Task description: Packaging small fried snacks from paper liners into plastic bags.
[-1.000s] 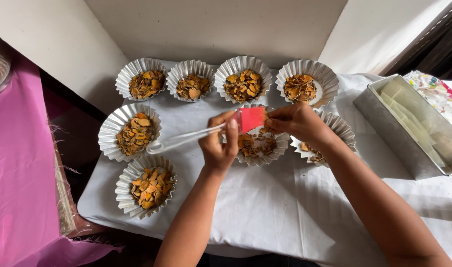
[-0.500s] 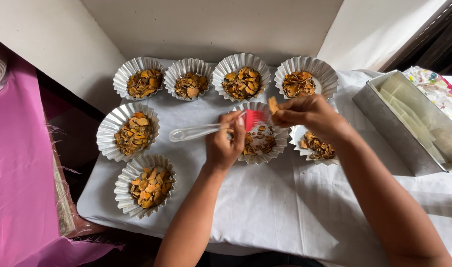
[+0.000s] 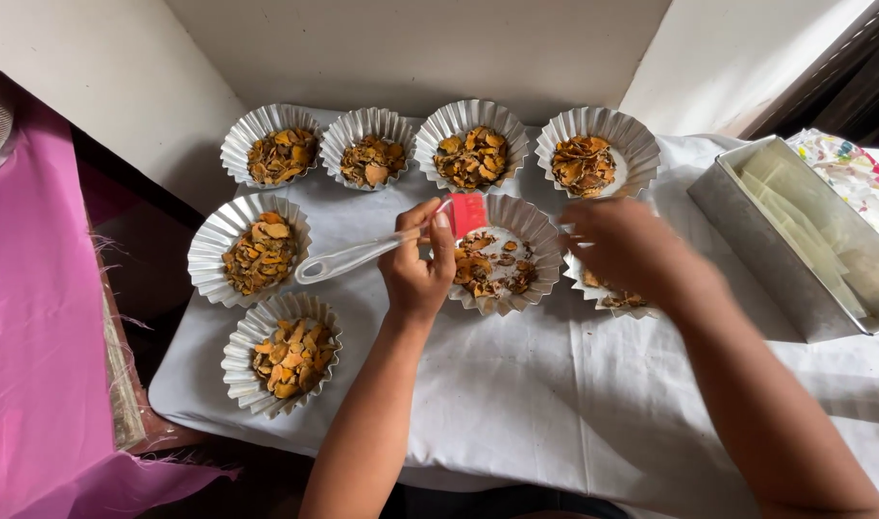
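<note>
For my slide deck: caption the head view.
Left hand holds a red-headed brush over a fluted foil cup of dried orange slices; right hand hovers beside.

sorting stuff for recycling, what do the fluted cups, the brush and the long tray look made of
Fluted cups: likely thin metal foil, shiny silver with sharp pleats.
Brush in the left hand: clear glossy handle, probably plastic; matte red head, possibly silicone.
Long tray: dull grey sheet metal with folded edges, apparently.

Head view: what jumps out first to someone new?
The fluted foil cups of orange-brown dried slices, ringed on a white cloth. At centre the left hand holds a red-headed silicone brush over the middle cup, with the right hand blurred beside it. A metal tray sits far right.
</note>
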